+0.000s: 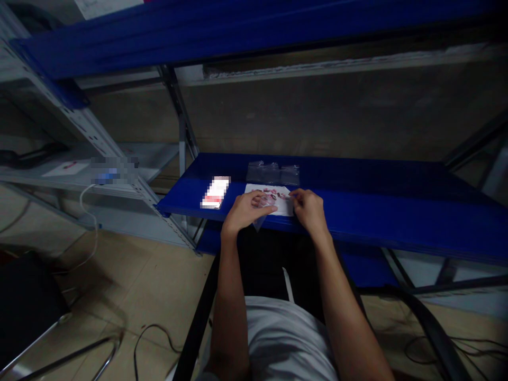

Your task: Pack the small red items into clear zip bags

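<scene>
My left hand [248, 210] is curled around a clear plastic bag [259, 223], whose corner hangs below the palm over the shelf's front edge. Under and beyond its fingers lies a white sheet [284, 208] with several small pink and dark red pieces [271, 191] scattered on it. My right hand [308, 207] is at the sheet's right edge, thumb and forefinger pinched together. Whatever may be between those fingertips is too small to make out. Just behind the sheet, several clear plastic bags [273, 173] lie flat side by side.
A bright, blurred-out phone-like object [216, 192] lies left of the sheet on the blue shelf [377, 203]. Another blue shelf beam [238, 32] crosses above. At left stands a grey shelf [130, 153] with a white cable [85, 206]. Black chair armrests [420, 307] flank my body.
</scene>
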### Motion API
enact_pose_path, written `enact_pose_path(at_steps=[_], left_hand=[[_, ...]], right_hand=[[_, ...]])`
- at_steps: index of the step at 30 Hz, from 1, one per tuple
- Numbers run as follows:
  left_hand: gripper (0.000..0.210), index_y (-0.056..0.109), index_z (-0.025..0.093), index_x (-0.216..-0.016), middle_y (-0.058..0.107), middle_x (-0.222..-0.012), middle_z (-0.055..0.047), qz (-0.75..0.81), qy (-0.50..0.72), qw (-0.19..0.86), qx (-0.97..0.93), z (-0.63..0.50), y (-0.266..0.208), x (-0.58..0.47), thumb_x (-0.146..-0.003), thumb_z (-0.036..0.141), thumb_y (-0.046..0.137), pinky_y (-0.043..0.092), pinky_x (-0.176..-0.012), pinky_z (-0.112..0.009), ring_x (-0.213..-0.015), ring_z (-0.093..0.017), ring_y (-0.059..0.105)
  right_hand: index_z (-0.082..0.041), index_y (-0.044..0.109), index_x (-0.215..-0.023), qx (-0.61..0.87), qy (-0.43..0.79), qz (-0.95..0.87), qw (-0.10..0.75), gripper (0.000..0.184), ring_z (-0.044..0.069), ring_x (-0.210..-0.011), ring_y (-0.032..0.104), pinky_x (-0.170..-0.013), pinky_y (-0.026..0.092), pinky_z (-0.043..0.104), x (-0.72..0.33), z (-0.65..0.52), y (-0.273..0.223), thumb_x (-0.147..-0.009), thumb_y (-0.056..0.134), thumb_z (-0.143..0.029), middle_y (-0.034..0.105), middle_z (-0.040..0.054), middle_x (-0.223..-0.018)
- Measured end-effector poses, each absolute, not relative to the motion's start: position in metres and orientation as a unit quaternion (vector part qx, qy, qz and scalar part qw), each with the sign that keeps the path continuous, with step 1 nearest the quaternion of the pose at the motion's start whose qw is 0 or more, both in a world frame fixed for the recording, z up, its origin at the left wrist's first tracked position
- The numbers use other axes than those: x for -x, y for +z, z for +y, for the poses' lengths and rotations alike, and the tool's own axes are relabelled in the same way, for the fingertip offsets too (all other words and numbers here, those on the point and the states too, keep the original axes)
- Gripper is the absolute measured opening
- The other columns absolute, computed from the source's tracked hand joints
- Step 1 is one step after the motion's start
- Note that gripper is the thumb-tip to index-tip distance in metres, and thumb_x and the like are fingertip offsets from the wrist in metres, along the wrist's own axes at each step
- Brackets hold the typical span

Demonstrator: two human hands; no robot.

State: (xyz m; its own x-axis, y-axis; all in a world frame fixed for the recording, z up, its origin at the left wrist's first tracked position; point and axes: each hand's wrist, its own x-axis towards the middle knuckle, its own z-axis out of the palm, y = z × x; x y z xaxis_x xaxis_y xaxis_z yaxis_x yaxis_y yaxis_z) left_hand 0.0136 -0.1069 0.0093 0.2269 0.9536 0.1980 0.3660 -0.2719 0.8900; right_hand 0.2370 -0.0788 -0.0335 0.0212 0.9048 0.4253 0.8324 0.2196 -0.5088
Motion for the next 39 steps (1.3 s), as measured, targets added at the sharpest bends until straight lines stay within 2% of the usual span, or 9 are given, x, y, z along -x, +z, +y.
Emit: enact_pose_path(at_steps=[8, 16, 19, 22, 26, 34, 39], left_hand=[[0.044, 0.078, 0.017, -0.11, 0.081, -0.101, -0.01, 0.486, 0.407, 0.373, -0.677, -0.106, 0.004, -0.014, -0.077, 0.045, 0.087, 0.06, -0.083, -0.03, -0.092, -0.022, 0.076], [0.053, 0.078, 0.015, -0.114, 0.081, -0.102, -0.011, 0.504, 0.393, 0.355, -0.683, -0.105, 0.002, -0.012, -0.076, 0.051, 0.087, 0.059, -0.08, -0.031, -0.09, -0.023, 0.075], [0.054, 0.078, 0.015, -0.115, 0.081, -0.103, -0.011, 0.5, 0.391, 0.355, -0.686, -0.104, 0.002, -0.012, -0.076, 0.051, 0.086, 0.059, -0.081, -0.031, -0.091, -0.023, 0.075], [0.055, 0.078, 0.015, -0.116, 0.081, -0.105, -0.012, 0.495, 0.384, 0.362, -0.691, -0.104, 0.001, -0.011, -0.075, 0.05, 0.088, 0.059, -0.083, -0.031, -0.093, -0.023, 0.076], [0.052, 0.079, 0.016, -0.113, 0.081, -0.11, -0.012, 0.482, 0.388, 0.363, -0.696, -0.104, 0.002, -0.012, -0.073, 0.047, 0.09, 0.059, -0.085, -0.032, -0.095, -0.023, 0.076], [0.052, 0.078, 0.016, -0.117, 0.081, -0.109, -0.011, 0.453, 0.386, 0.371, -0.712, -0.103, 0.003, -0.012, -0.075, 0.043, 0.089, 0.058, -0.082, -0.029, -0.091, -0.021, 0.075], [0.058, 0.077, 0.014, -0.12, 0.081, -0.101, -0.011, 0.476, 0.381, 0.366, -0.703, -0.104, 0.002, -0.011, -0.074, 0.047, 0.09, 0.059, -0.079, -0.03, -0.089, -0.022, 0.075]], right_hand=[[-0.021, 0.078, -0.111, 0.666, 0.056, -0.698, 0.257, 0.025, 0.028, -0.104, 0.063, -0.078, 0.048, 0.032, -0.222, -0.068, -0.04, -0.1, 0.056, -0.026, 0.069, 0.0159, -0.107], [-0.019, 0.08, -0.107, 0.668, 0.053, -0.703, 0.238, 0.026, 0.026, -0.096, 0.069, -0.072, 0.047, 0.03, -0.223, -0.059, -0.036, -0.1, 0.06, -0.034, 0.073, 0.017, -0.106], [-0.017, 0.08, -0.102, 0.652, 0.087, -0.702, 0.274, 0.022, 0.025, -0.092, 0.07, -0.074, 0.047, 0.03, -0.227, -0.061, -0.031, -0.097, 0.062, -0.029, 0.076, 0.0155, -0.101], [-0.016, 0.078, -0.093, 0.598, 0.157, -0.702, 0.355, 0.017, 0.023, -0.085, 0.071, -0.076, 0.047, 0.03, -0.229, -0.071, -0.019, -0.093, 0.063, -0.025, 0.078, 0.0107, -0.091], [-0.018, 0.077, -0.09, 0.507, 0.228, -0.716, 0.422, 0.02, 0.022, -0.085, 0.07, -0.078, 0.048, 0.031, -0.226, -0.091, 0.004, -0.092, 0.066, -0.034, 0.079, 0.0073, -0.091], [-0.019, 0.078, -0.091, 0.44, 0.236, -0.801, 0.33, 0.024, 0.023, -0.087, 0.071, -0.078, 0.048, 0.032, -0.218, -0.104, 0.033, -0.095, 0.058, -0.032, 0.08, 0.0078, -0.097], [-0.019, 0.077, -0.092, 0.463, 0.195, -0.794, 0.344, 0.023, 0.023, -0.088, 0.071, -0.077, 0.047, 0.03, -0.229, -0.095, 0.033, -0.095, 0.055, -0.026, 0.08, 0.007, -0.095]])
